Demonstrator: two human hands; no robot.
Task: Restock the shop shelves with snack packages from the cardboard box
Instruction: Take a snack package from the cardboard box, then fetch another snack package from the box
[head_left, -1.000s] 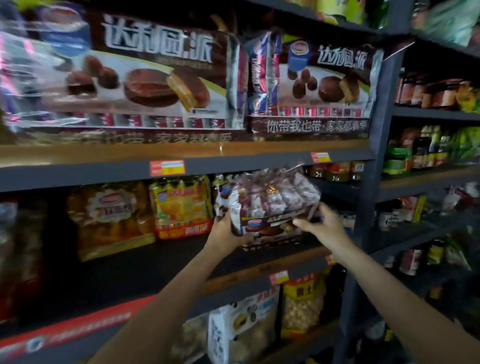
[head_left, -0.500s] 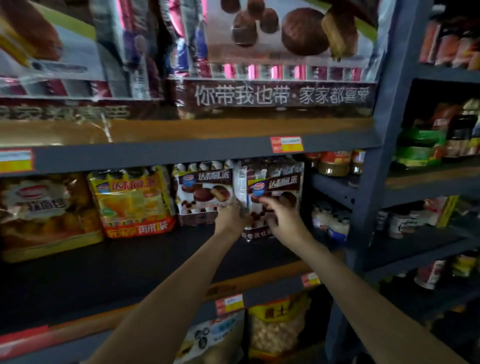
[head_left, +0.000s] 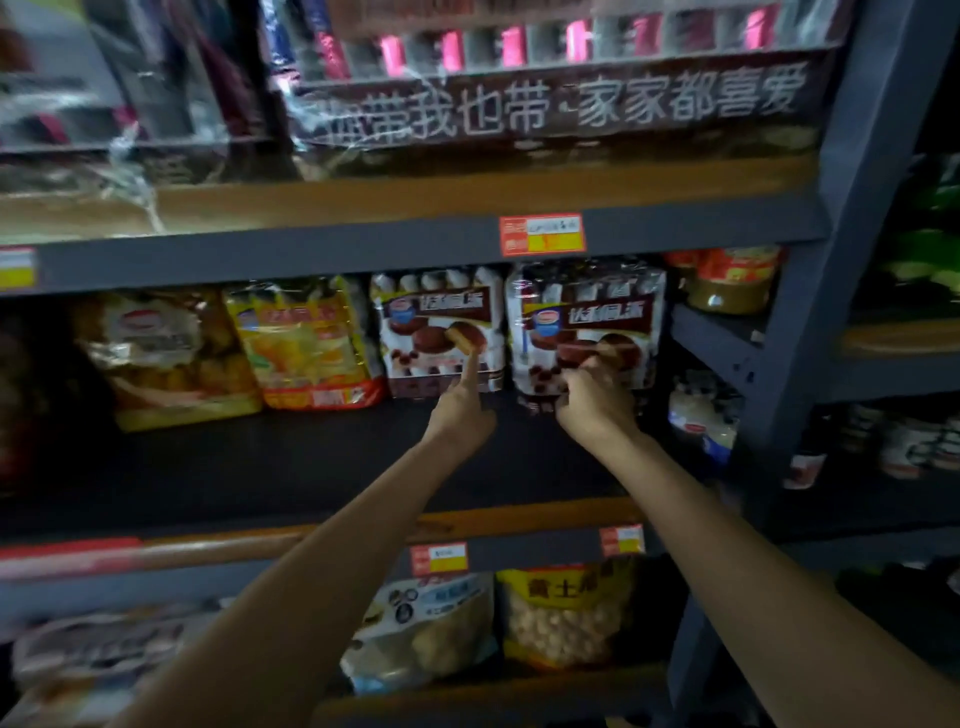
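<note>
Two brown-and-white chocolate pie packages stand upright side by side on the dark middle shelf (head_left: 322, 467). My right hand (head_left: 592, 405) pinches the lower front of the right package (head_left: 587, 317), fingers curled against it. My left hand (head_left: 460, 415) is off that pack; its straight index finger touches the front of the left package (head_left: 436, 332), the other fingers tucked in. The cardboard box is out of view.
A yellow snack bag (head_left: 306, 343) and a pale gold bag (head_left: 161, 358) stand further left on the same shelf. Jars (head_left: 732, 280) sit right of the packs, beside the grey upright post (head_left: 831, 291). Large pie packs (head_left: 545, 104) fill the shelf above; bags (head_left: 566, 613) stand below.
The package I carried in both hands now stands on the middle shelf beside its twin. My left hand has let go and points at the neighbouring pack; the view has moved closer.
</note>
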